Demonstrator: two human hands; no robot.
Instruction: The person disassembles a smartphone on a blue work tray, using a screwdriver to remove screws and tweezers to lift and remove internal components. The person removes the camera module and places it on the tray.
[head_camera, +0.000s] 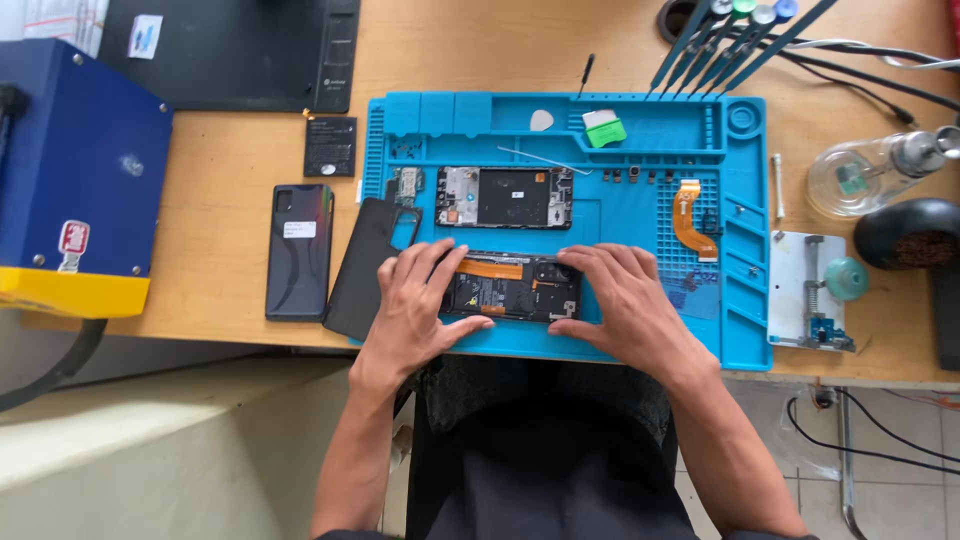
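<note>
Head-camera footage showed an opened phone (512, 286) laid near the front edge of a blue repair mat (640, 345), with an orange flex cable seen across its insides. It was gripped at both ends — the left hand (415, 305) closed over one end, the right hand (625, 300) over the other. A second phone frame (505, 197) was seen just behind it, and a dark back cover (298, 250) lay well off to the left on the wooden desk (220, 215).
</note>
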